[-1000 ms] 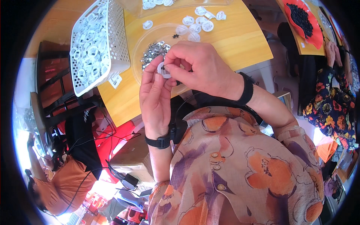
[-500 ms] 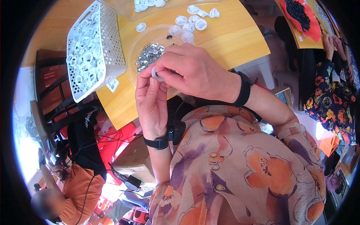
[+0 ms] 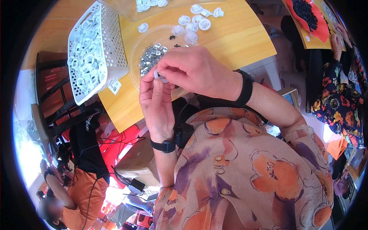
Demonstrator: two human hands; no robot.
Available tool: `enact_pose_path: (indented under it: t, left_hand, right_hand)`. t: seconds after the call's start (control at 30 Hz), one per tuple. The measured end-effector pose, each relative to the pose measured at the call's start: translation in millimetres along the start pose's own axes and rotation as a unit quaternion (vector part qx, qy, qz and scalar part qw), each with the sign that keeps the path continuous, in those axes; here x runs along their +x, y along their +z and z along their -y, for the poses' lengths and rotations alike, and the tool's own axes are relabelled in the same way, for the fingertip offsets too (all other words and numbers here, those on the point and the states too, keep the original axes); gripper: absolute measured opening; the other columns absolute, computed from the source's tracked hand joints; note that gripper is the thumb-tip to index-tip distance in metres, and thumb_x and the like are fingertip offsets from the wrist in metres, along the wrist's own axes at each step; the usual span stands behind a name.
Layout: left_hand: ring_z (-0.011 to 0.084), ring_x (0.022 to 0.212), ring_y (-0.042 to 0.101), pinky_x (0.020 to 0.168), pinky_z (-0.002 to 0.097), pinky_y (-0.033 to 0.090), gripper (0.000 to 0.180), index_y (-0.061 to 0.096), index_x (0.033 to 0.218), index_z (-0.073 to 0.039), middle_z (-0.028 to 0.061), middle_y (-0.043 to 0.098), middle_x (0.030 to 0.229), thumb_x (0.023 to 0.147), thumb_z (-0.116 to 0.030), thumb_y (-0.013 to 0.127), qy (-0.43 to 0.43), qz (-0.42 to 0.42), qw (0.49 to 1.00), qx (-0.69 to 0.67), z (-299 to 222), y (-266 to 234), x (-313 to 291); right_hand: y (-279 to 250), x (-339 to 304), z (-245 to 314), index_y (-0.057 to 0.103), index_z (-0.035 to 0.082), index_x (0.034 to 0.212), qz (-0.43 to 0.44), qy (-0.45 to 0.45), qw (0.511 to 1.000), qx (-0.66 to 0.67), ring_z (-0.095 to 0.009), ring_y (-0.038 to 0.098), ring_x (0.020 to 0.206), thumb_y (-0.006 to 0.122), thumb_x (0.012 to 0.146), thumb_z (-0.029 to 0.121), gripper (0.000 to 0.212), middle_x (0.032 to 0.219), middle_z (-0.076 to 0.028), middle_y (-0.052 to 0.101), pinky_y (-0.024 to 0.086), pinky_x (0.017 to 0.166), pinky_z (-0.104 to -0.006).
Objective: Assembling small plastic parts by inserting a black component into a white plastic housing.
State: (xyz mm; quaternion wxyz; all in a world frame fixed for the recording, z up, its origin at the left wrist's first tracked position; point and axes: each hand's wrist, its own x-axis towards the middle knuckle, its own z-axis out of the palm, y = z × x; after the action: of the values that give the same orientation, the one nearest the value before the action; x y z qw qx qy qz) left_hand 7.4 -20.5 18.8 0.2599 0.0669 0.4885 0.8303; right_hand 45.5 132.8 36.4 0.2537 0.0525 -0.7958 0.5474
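A small white plastic part [image 3: 156, 74] is pinched upright between the thumb and fingers of my left hand [image 3: 157, 103]. Against its right side my right hand [image 3: 199, 73] presses with closed fingertips; whether they also hold a smaller piece is hidden. Just beyond my hands lies a shallow clear round tray [image 3: 135, 73] holding a heap of small shiny metal pieces [image 3: 150, 59] and a few tiny black pieces [image 3: 172, 37]. Several round white plastic parts [image 3: 192, 27] sit at and past the tray's far right rim, and a single one [image 3: 143, 27] is at its far left.
A white perforated basket [image 3: 115, 42] full of white plastic parts stands on the left of the wooden table [image 3: 237, 38]. A clear container [image 3: 176, 4] is at the back. One co-worker in orange [image 3: 90, 195] is at lower left; another person's hands [image 3: 337, 44] are near a red tray [image 3: 324, 28].
Both hands have shifted only slightly, my right one a little lower, and the white part has turned a bit between my fingers. The co-worker at lower left has moved an arm.
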Motion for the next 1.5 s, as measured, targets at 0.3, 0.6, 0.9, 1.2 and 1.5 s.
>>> enact_pose_path:
  t: [0.3,0.6,0.9,1.2,1.5]
  left_hand:
    - [0.0146,0.099,0.058,0.087,0.0305,0.047,0.023,0.055,0.116,-0.005,0.007,0.059,0.116,0.095,-0.013,0.056,-0.018,-0.022,1.0,-0.014,4,1,-2]
    - [0.014,0.098,0.057,0.088,0.029,0.046,0.027,0.053,0.121,-0.004,0.0059,0.058,0.115,0.096,-0.016,0.053,-0.021,0.018,0.999,-0.02,-6,0,5]
    - [0.0118,0.097,0.054,0.086,0.0261,0.045,0.034,0.049,0.126,-0.002,0.0052,0.057,0.114,0.096,-0.018,0.053,-0.046,0.016,0.994,-0.095,-7,5,3]
    - [0.012,0.101,0.054,0.091,0.0281,0.045,0.033,0.049,0.127,-0.003,0.0051,0.055,0.119,0.097,-0.016,0.053,-0.049,0.005,0.996,-0.073,-6,4,2]
    - [0.0139,0.107,0.055,0.095,0.0298,0.044,0.03,0.051,0.125,-0.004,0.0061,0.056,0.121,0.096,-0.011,0.053,-0.029,-0.005,0.999,-0.044,-5,3,-1]
  right_hand:
    - [3,-2,0,0.063,0.0,0.079,0.015,0.03,0.999,0.003,-0.035,0.062,0.07,0.058,0.081,0.012,0.013,0.074,-0.017,0.063,0.05,0.064,-0.0404]
    - [4,-1,8,0.065,0.002,0.085,-0.045,0.075,0.995,0.05,-0.028,0.064,0.067,0.06,0.083,0.011,0.011,0.074,-0.014,0.065,0.05,0.06,-0.0343]
    - [-4,0,3,0.064,0.001,0.092,-0.013,0.069,0.997,0.039,-0.012,0.062,0.067,0.065,0.084,0.006,0.009,0.076,-0.006,0.065,0.047,0.059,-0.0236]
    - [6,-4,3,0.063,0.002,0.086,-0.06,0.006,0.998,-0.011,-0.021,0.059,0.067,0.067,0.08,0.006,0.008,0.077,-0.007,0.058,0.046,0.057,-0.029]
    - [12,-9,1,0.058,0.007,0.08,-0.061,-0.106,0.975,-0.184,-0.026,0.056,0.07,0.063,0.08,0.011,0.006,0.076,-0.006,0.055,0.044,0.063,-0.0374]
